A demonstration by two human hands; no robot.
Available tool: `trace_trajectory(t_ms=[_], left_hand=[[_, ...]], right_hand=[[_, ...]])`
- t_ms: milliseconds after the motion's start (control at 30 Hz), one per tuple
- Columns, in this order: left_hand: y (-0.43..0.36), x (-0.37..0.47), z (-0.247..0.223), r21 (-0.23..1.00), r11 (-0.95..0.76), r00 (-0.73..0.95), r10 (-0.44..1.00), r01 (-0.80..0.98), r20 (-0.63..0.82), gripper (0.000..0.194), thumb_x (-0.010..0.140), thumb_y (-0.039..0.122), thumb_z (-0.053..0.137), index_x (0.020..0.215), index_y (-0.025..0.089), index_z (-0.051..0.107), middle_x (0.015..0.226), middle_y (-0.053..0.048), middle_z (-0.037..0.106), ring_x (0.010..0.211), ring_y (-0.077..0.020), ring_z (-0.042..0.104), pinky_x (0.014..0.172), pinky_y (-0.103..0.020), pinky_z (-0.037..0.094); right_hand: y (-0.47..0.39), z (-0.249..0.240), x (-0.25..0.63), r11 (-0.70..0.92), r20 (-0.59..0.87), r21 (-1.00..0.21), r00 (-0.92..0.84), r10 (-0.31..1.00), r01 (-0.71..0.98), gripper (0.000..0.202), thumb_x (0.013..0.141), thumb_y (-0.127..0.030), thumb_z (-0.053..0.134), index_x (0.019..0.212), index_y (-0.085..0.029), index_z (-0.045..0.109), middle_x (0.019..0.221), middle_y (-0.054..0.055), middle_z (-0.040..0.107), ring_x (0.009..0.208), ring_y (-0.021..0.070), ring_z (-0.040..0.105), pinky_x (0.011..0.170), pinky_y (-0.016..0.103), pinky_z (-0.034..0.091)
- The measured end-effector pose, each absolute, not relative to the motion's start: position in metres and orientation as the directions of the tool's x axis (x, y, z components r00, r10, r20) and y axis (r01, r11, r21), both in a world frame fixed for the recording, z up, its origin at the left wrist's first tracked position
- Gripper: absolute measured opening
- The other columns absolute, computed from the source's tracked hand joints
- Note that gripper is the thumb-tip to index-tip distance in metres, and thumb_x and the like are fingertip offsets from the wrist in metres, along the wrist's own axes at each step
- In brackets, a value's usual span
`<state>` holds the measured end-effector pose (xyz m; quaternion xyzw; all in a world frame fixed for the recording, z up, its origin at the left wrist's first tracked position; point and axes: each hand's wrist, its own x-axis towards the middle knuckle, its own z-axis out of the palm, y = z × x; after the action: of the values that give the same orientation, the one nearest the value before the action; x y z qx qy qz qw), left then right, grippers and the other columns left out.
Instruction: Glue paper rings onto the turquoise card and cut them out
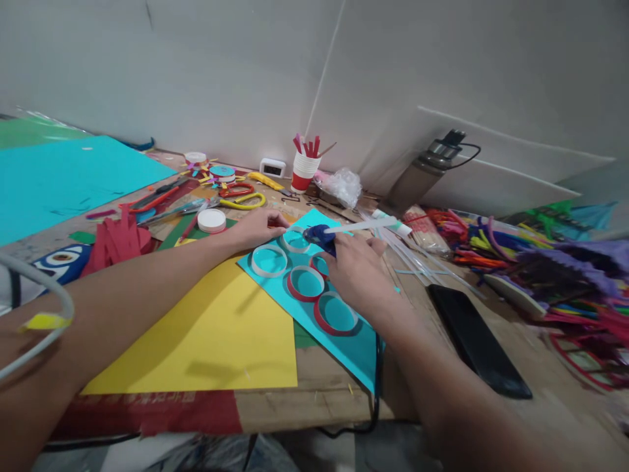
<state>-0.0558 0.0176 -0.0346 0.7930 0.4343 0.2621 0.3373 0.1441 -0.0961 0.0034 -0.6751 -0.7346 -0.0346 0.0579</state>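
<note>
My right hand (361, 272) is wrapped around a blue hot glue gun (320, 233), with a translucent glue stick (363, 225) jutting from its back. The nozzle points left, over the rim of a white paper ring (296, 248). At that ring's far left edge, my left hand (263, 226) has its fingertips pinched together, seemingly on the paper. The ring stands on a sheet of turquoise paper (339, 357). Nearer me on the same sheet stand another white ring (269, 272) and several red-and-white rings (305, 298). My right hand partly hides one of them.
Yellow paper (211, 347) lies under my left forearm. Scissors (243, 201), a yellow cutter (265, 180) and a paper cup of red strips (305, 172) are behind. A dark bottle (417, 177), a black phone-like slab (476, 341) and craft materials (491, 242) occupy the right. The gun's cord (377, 387) hangs over the front edge.
</note>
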Motion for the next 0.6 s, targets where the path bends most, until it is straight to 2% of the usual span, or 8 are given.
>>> trace_trajectory(t_ms=[100, 333, 600], left_hand=[[0.018, -0.055, -0.034, 0.77, -0.381, 0.472, 0.873, 0.512, 0.118, 0.021, 0.081, 0.029, 0.066, 0.096, 0.017, 0.073, 0.101, -0.005, 0.077, 0.093, -0.0204, 0.07, 0.087, -0.032, 0.054], [0.022, -0.056, -0.039, 0.756, -0.431, 0.501, 0.851, 0.493, 0.158, 0.02, 0.081, 0.029, 0.065, 0.095, 0.017, 0.073, 0.1, -0.007, 0.077, 0.094, -0.023, 0.07, 0.086, -0.035, 0.054], [0.021, -0.055, -0.037, 0.752, -0.4, 0.481, 0.867, 0.524, 0.126, 0.018, 0.08, 0.028, 0.066, 0.094, 0.018, 0.073, 0.101, -0.006, 0.077, 0.094, -0.0224, 0.07, 0.089, -0.035, 0.054]], right_hand=[[-0.091, -0.001, 0.142, 0.091, 0.141, -0.046, -0.084, 0.986, 0.995, 0.024, 0.095, -0.024, 0.045, 0.109, -0.013, 0.061, 0.109, 0.017, 0.069, 0.106, 0.0338, 0.056, 0.093, 0.046, 0.033], [-0.082, -0.004, 0.142, 0.136, 0.138, -0.171, -0.113, 0.984, 0.976, 0.024, 0.096, -0.026, 0.045, 0.11, -0.013, 0.06, 0.116, 0.018, 0.067, 0.111, 0.0335, 0.056, 0.094, 0.045, 0.033], [-0.081, -0.005, 0.15, 0.071, 0.137, -0.152, -0.05, 0.989, 0.986, 0.027, 0.096, -0.026, 0.044, 0.112, -0.011, 0.06, 0.108, 0.019, 0.069, 0.109, 0.0343, 0.059, 0.097, 0.049, 0.032]])
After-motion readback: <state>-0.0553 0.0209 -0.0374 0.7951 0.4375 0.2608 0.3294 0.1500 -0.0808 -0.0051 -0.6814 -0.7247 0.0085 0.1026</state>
